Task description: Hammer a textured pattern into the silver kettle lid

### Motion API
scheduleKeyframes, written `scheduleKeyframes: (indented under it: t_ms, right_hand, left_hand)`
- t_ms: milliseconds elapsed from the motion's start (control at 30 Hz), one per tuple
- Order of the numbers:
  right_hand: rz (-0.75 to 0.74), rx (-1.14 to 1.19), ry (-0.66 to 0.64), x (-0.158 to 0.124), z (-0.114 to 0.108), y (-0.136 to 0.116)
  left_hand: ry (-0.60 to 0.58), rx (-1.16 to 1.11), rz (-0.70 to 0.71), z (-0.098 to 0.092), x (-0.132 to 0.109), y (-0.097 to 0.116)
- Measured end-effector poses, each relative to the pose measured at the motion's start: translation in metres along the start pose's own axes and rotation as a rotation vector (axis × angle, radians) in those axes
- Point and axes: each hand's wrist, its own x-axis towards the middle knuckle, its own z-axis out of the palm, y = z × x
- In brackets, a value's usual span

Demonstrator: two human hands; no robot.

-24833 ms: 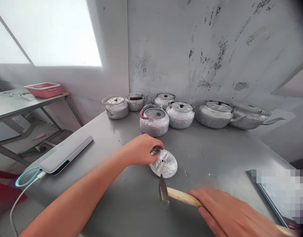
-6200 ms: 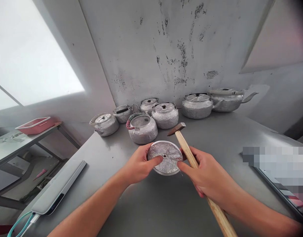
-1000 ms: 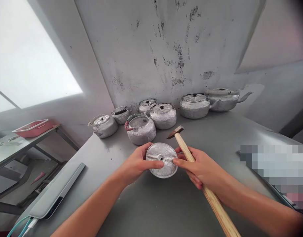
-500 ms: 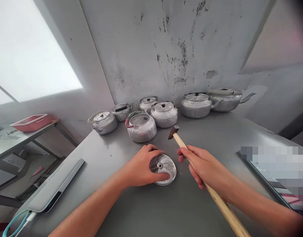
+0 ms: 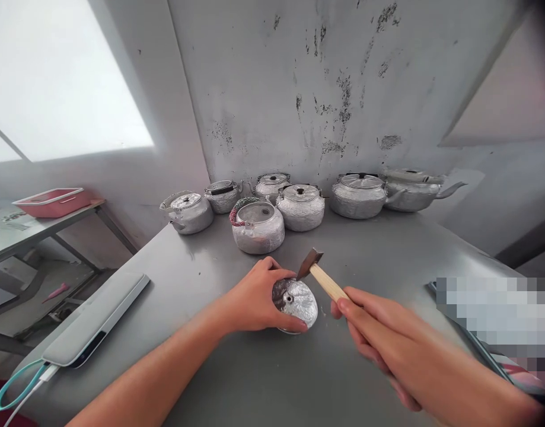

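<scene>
My left hand grips a small round silvery kettle lid by its edge, thumb at the near side and fingers round the far side. The lid's dented face, with a small hole in the middle, faces up just over the grey table. In my right hand is a hammer with a pale wooden handle; its dark metal head is close to the lid's far edge. Whether the head touches the lid I cannot tell. Beyond my hands stands an open-topped kettle with a red and green wrapped handle.
Several other dented metal kettles line the back of the table by the wall. A white power bank with cables lies at left, a dark-edged flat device at right. A pink basket sits on a side table.
The hammer's head has come down and nearer to the lid's far edge, and my right hand has lowered. My left hand keeps its hold on the lid. The view has shifted slightly.
</scene>
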Motion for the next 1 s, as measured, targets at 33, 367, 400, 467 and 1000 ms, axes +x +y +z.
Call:
scheduleKeyframes:
  t_ms: [33,367,400,467,1000]
  right_hand:
    - [-0.010,0.001,-0.004,0.001,0.004,0.004]
    - [-0.074,0.019,-0.016,0.006,0.018,0.034]
    - [-0.098,0.017,-0.007,0.006,0.018,0.036]
    - [-0.105,-0.001,-0.001,0.006,0.019,0.038]
    - [0.024,0.187,-0.048,-0.001,0.020,0.021]
  left_hand:
    - [0.000,-0.005,-0.001,0.000,0.000,0.000]
    - [0.002,-0.024,0.013,0.001,0.001,0.000]
    - [0.000,-0.027,0.009,0.001,0.001,0.000]
    - [-0.001,-0.030,0.005,0.001,0.001,0.000]
    - [0.015,-0.024,0.028,0.001,0.000,0.001]
